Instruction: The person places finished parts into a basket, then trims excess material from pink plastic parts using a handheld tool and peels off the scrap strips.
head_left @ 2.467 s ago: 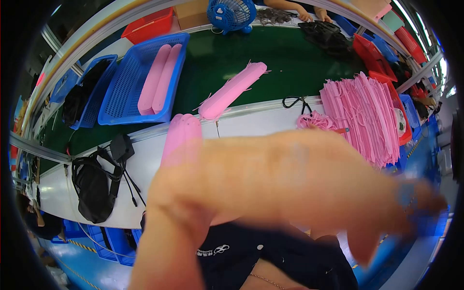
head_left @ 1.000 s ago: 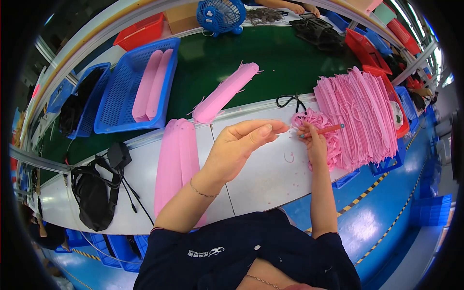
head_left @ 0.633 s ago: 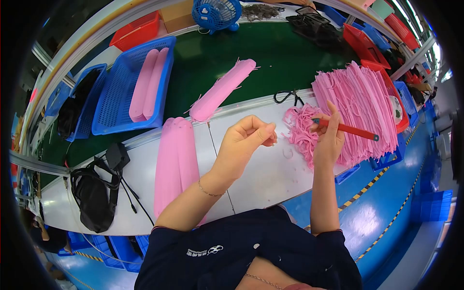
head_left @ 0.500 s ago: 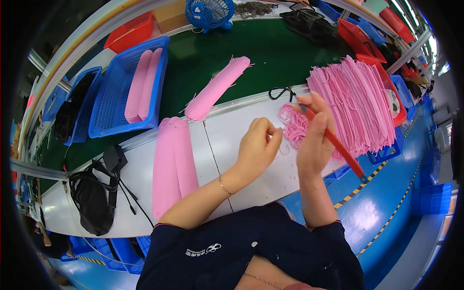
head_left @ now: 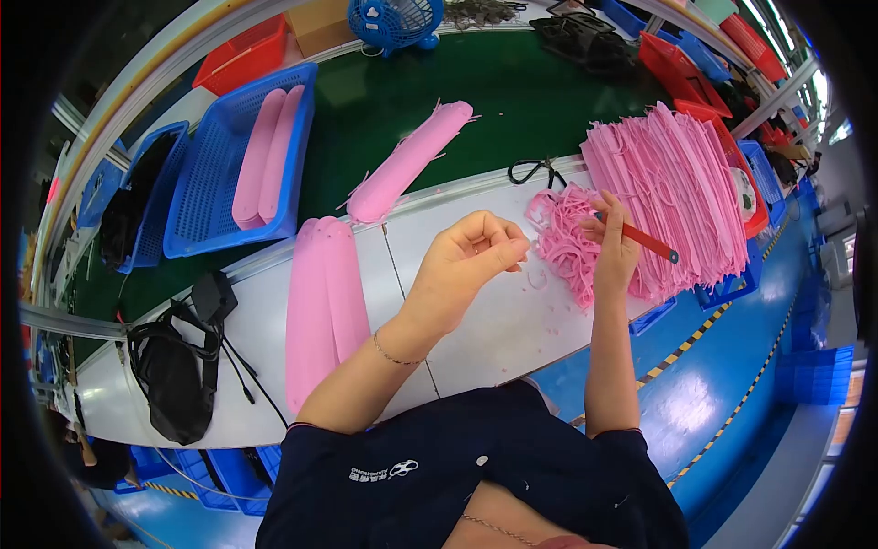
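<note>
My left hand (head_left: 466, 265) is raised over the white worktop (head_left: 476, 352), left of a heap of pink scraps (head_left: 569, 242). Its thumb and fingers are pinched together; anything between them is too small to make out. At the right edge of the scraps, my right hand (head_left: 615, 256) grips a slim red tool (head_left: 647, 242) with a round hole at its outer end. The tool's other end is hidden by the fingers. Close on the right stands a thick stack of pink strips (head_left: 672, 201) with frayed edges.
Rounded pink pieces (head_left: 325, 311) lie at the left, and another pink piece (head_left: 412, 160) rests on the green surface. A blue basket (head_left: 206, 233) holds more pink pieces. There are also a black bag (head_left: 178, 389), cables, and a blue fan (head_left: 395, 23).
My right hand has moved down and lowered the red tool, which now points less steeply. My left hand has turned and shifted slightly left. More of the pink scrap heap shows.
</note>
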Tool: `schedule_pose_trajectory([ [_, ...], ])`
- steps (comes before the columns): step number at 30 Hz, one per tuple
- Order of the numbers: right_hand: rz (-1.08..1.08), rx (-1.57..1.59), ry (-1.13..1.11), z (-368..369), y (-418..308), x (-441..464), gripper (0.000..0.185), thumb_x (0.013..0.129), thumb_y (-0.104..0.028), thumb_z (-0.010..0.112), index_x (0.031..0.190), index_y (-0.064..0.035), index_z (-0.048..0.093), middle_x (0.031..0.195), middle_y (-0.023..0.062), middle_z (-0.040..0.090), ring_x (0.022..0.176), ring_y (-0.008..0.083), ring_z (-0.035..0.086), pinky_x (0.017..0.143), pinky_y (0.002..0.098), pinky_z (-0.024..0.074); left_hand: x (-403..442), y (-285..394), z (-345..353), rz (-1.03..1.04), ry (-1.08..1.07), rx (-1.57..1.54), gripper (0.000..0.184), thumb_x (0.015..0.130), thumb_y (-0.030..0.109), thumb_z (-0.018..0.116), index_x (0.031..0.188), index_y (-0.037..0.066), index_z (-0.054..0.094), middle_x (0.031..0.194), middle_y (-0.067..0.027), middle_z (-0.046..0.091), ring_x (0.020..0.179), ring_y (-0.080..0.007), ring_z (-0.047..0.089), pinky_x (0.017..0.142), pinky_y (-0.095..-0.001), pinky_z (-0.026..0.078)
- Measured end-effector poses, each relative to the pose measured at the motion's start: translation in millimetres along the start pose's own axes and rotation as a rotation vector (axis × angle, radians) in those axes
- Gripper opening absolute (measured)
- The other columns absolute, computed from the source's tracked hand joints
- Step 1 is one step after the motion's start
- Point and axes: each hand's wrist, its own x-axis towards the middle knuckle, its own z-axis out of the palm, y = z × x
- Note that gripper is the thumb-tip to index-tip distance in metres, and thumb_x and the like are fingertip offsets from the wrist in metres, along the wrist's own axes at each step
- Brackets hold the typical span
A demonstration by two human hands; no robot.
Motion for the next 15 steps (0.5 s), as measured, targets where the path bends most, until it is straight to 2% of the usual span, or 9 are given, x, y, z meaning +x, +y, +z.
schedule_pose_trajectory([
  [5,0.185,0.169,0.016,6.0,6.7,-10.9,0.038,0.100,-0.030,0.040,0.119,-0.0018,0.056,0.098,0.0085,0.061,0.072,0.0096,0.060,0.063,0.0207,0.0468,-5.7,32.8,12.9,0.096,0.091,-0.006,0.005,0.087,0.009,0.058,0.088,0.006,0.053,0.104,-0.0099,0.057,0.091,-0.0146,0.056,0.082,-0.0312,0.046],
  [7,0.234,0.243,0.049,14.7,-3.7,-16.6,0.038,0.100,-0.030,0.040,0.119,-0.0019,0.056,0.095,0.0076,0.060,0.069,0.0092,0.059,0.063,0.0207,0.0464,-2.7,37.0,9.5,0.114,0.127,0.109,0.006,0.090,0.012,0.055,0.089,0.006,0.053,0.099,-0.0080,0.058,0.091,-0.0139,0.055,0.081,-0.0307,0.046],
  [9,0.030,0.259,0.127,23.1,-22.9,-25.5,0.038,0.100,-0.029,0.038,0.120,-0.0014,0.055,0.086,0.0062,0.059,0.064,0.0089,0.055,0.062,0.0200,0.0450,-0.5,22.9,0.6,0.059,0.128,0.100,0.008,0.091,0.014,0.055,0.089,0.006,0.053,0.095,-0.0067,0.058,0.088,-0.0135,0.055,0.080,-0.0304,0.046],
  [10,0.030,0.257,0.137,24.2,-35.4,-28.7,0.038,0.100,-0.029,0.038,0.120,-0.0014,0.055,0.086,0.0062,0.059,0.064,0.0089,0.055,0.062,0.0200,0.0450,1.1,14.7,-2.5,0.000,0.123,0.087,0.010,0.092,0.016,0.054,0.089,0.006,0.053,0.092,-0.0054,0.058,0.086,-0.0131,0.055,0.079,-0.0302,0.046],
  [12,-0.229,0.184,-0.004,23.5,-61.5,-35.3,0.038,0.100,-0.027,0.038,0.124,-0.0011,0.051,0.077,0.0044,0.057,0.063,0.0093,0.053,0.061,0.0200,0.0440,1.3,2.7,2.2,-0.029,0.107,0.060,0.012,0.093,0.018,0.053,0.089,0.006,0.053,0.089,-0.0043,0.058,0.083,-0.0128,0.054,0.078,-0.0297,0.046],
  [13,-0.293,0.228,-0.064,22.8,-69.3,-39.0,0.039,0.100,-0.027,0.038,0.128,-0.0007,0.048,0.079,0.0063,0.060,0.069,0.0115,0.057,0.066,0.0238,0.0465,0.7,-1.3,5.7,-0.048,0.105,0.034,0.014,0.093,0.020,0.053,0.090,0.006,0.053,0.086,-0.0031,0.057,0.081,-0.0125,0.054,0.077,-0.0292,0.045],
  [14,-0.291,0.225,-0.058,27.4,-78.8,-43.8,0.039,0.100,-0.027,0.038,0.128,-0.0007,0.048,0.079,0.0063,0.060,0.069,0.0115,0.057,0.066,0.0238,0.0465,0.0,-2.9,8.5,-0.054,0.099,0.033,0.014,0.093,0.020,0.053,0.090,0.006,0.053,0.086,-0.0031,0.057,0.081,-0.0125,0.054,0.077,-0.0292,0.045],
  [15,-0.471,0.231,-0.102,35.5,-88.6,-48.4,0.040,0.100,-0.027,0.039,0.127,0.0000,0.047,0.084,0.0085,0.062,0.072,0.0133,0.059,0.069,0.0271,0.0477,-0.5,-3.4,10.9,-0.060,0.103,0.041,0.015,0.093,0.020,0.053,0.089,0.006,0.053,0.086,-0.0031,0.057,0.080,-0.0122,0.054,0.077,-0.0289,0.045],
])
